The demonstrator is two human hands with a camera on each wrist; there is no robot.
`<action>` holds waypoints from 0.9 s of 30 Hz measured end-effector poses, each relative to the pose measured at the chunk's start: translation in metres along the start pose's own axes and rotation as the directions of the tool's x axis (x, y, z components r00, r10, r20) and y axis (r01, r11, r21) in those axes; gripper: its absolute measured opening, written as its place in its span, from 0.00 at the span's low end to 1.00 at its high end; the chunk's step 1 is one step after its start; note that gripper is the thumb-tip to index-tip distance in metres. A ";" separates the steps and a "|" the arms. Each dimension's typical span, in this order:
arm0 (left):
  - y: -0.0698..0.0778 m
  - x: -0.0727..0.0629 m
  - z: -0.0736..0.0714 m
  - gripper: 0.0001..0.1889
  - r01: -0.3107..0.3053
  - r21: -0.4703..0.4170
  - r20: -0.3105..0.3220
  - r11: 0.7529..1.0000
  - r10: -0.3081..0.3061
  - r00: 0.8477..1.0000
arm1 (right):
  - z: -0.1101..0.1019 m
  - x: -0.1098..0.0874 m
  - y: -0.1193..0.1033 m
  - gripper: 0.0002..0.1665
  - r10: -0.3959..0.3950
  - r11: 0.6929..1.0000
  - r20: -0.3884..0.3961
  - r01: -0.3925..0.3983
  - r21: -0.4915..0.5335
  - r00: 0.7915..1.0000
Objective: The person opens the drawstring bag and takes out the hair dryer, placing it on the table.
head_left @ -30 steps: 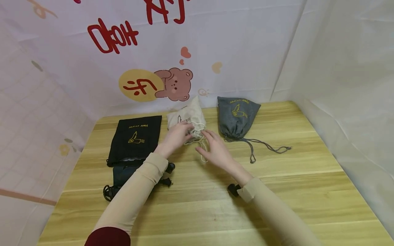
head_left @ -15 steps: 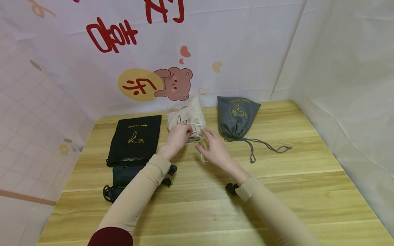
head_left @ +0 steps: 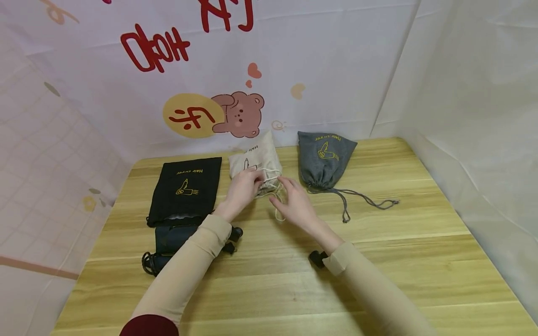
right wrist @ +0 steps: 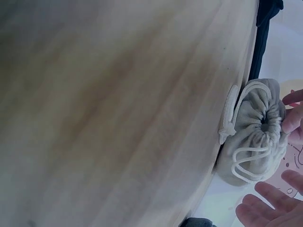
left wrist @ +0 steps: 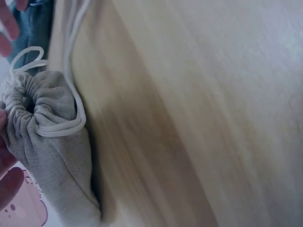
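A beige drawstring bag point(head_left: 265, 156) with a hair-dryer print lies at the back of the table, its mouth gathered to a small hole and facing the person. The left hand point(head_left: 244, 187) pinches the rim of that gathered mouth; in the right wrist view its fingertips point(right wrist: 289, 122) sit right at the puckered cloth. White cord point(right wrist: 246, 163) loops from both sides of the mouth. The right hand point(head_left: 296, 204) is just right of the bag, fingers spread and apart from the cloth in the right wrist view.
A grey drawstring bag point(head_left: 325, 161) with long cords lies at the right, a flat black bag point(head_left: 187, 189) at the left. Before the black bag are dark hair dryers point(head_left: 172, 239) with coiled cable, partly behind the left sleeve. A small black object point(head_left: 317, 259) shows beside the right cuff.
The left hand's fingers have drawn together at the bag's mouth and shifted slightly. The right hand stays almost in place, and the bags have not moved.
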State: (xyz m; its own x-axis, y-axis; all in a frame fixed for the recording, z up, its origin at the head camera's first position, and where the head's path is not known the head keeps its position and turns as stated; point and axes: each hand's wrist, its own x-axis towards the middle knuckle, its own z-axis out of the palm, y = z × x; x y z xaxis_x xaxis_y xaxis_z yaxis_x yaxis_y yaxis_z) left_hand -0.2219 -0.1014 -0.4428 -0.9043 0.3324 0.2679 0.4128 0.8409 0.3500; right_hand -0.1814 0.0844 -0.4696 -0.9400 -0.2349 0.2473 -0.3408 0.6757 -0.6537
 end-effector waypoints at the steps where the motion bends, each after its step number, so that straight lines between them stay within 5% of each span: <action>1: 0.001 0.000 -0.001 0.04 0.002 -0.008 -0.003 1.000 -0.002 1.000 | 0.000 0.000 0.000 0.40 0.002 1.000 -0.002 -0.002 0.002 1.000; 27: 0.034 -0.034 -0.016 0.03 -0.034 -0.168 -0.046 0.985 0.026 0.999 | -0.009 -0.013 -0.007 0.42 0.159 0.987 0.009 -0.159 0.032 0.987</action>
State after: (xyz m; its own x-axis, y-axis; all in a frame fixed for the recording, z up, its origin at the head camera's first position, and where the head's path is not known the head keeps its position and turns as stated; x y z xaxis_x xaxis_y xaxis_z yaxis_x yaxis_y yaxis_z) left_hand -0.1753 -0.0910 -0.4261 -0.8873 0.3344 0.3177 0.4553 0.7456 0.4867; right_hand -0.1664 0.0891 -0.4621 -0.9823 -0.1307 0.1339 -0.1871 0.6817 -0.7073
